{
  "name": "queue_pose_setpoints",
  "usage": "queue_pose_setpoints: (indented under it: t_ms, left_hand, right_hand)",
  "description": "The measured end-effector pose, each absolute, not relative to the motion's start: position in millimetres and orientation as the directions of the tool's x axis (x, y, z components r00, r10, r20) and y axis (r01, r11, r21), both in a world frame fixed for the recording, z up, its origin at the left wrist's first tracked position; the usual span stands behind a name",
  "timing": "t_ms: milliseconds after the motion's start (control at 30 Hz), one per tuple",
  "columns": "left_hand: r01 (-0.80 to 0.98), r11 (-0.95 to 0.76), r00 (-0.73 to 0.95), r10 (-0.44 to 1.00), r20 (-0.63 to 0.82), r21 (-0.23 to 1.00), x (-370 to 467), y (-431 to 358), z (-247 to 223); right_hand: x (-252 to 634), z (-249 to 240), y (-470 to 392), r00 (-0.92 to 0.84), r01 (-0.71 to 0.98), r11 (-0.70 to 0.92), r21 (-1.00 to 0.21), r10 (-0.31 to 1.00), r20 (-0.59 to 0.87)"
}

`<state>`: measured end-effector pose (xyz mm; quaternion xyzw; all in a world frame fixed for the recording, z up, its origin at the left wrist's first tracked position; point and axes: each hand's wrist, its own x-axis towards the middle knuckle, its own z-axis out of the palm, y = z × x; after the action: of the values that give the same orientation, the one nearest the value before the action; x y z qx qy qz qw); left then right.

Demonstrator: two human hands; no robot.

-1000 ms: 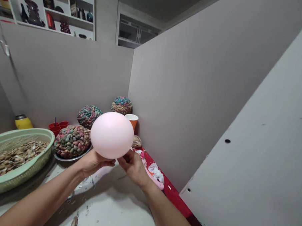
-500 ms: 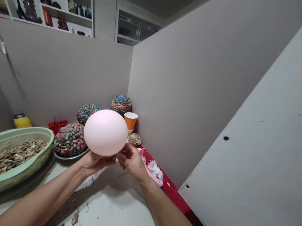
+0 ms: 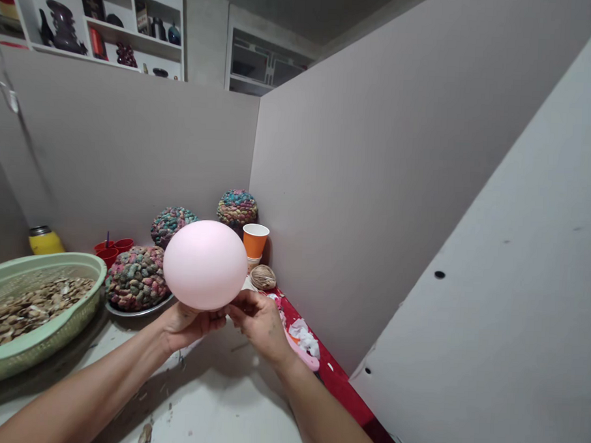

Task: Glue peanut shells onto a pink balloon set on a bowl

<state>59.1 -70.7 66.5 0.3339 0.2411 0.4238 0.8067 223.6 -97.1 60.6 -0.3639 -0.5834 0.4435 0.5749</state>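
A pale pink inflated balloon [image 3: 205,263] is held up above the white table [image 3: 209,407]. Under it my left hand [image 3: 190,325] is closed at the balloon's lower side, fingers curled. On the right, my right hand [image 3: 257,318] pinches near the balloon's underside, its fingertips close to those of the left. The balloon's neck is hidden behind the fingers, so I cannot make out a knot. Behind the balloon sits a ball covered in coloured shells [image 3: 137,276], resting in a metal bowl [image 3: 137,311].
A green basket [image 3: 83,317] of peanut-like shells stands left. Two more covered balls [image 3: 170,226] [image 3: 237,207], an orange cup [image 3: 255,240], a twine ball [image 3: 263,277], red cups [image 3: 108,255] and a yellow bottle [image 3: 46,241] line the back. Grey panels [image 3: 356,185] rise behind and right.
The view has tilted slightly. The balloon is marginally smaller in view and a touch to the left. My right fingers have shifted a little at its underside; both hands stay together there.
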Motion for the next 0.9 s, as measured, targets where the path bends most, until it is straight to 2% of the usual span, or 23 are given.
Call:
queue_pose_setpoints:
  t_ms: [233, 367, 533, 767, 900]
  left_hand:
    - [-0.487, 0.42, 0.501, 0.852, -0.148, 0.766, 64, -72, 64]
    - [-0.472, 0.372, 0.495, 0.862, -0.109, 0.799, 65, -74, 65]
    - [-0.419, 0.321, 0.491, 0.867, -0.086, 0.849, 64, -76, 70]
    - [-0.374, 0.271, 0.487, 0.871, -0.06, 0.887, 63, -76, 72]
    - [-0.387, 0.249, 0.508, 0.861, -0.02, 0.888, 50, -72, 65]
  right_hand:
    - [224, 53, -95, -0.091, -0.049, 0.379, -0.924, 0.92, 0.382]
    - [225, 53, -95, -0.131, -0.052, 0.361, -0.931, 0.922, 0.365]
    - [224, 55, -97, -0.168, -0.067, 0.413, -0.908, 0.892, 0.419]
    - [226, 55, -101, -0.119, 0.189, 0.532, -0.825, 0.847, 0.519]
    - [227, 55, -101, -0.087, 0.293, 0.528, -0.797, 0.845, 0.528]
